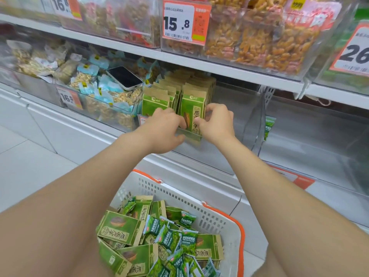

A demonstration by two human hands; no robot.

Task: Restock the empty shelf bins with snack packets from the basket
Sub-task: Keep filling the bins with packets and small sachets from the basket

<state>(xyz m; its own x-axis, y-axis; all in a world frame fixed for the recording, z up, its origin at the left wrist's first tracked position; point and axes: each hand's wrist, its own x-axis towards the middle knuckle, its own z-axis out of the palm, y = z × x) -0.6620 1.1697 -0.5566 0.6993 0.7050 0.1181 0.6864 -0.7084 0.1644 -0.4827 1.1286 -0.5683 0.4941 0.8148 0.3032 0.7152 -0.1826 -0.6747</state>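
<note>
Two rows of green-and-brown sunflower seed packets [191,104] stand upright in a clear shelf bin [189,136]. My left hand [165,130] and my right hand [216,122] reach into the bin's front and pinch the front packet of the right row from both sides. Below, a white basket [217,218] with orange handles holds several more seed packets [119,226] mixed with small green pea packets [169,236].
A phone [124,77] lies on nut packets in the bin to the left. A clear bin [299,136] to the right holds one small green packet [268,125] at its left wall. Price tags and full snack bins line the shelf above.
</note>
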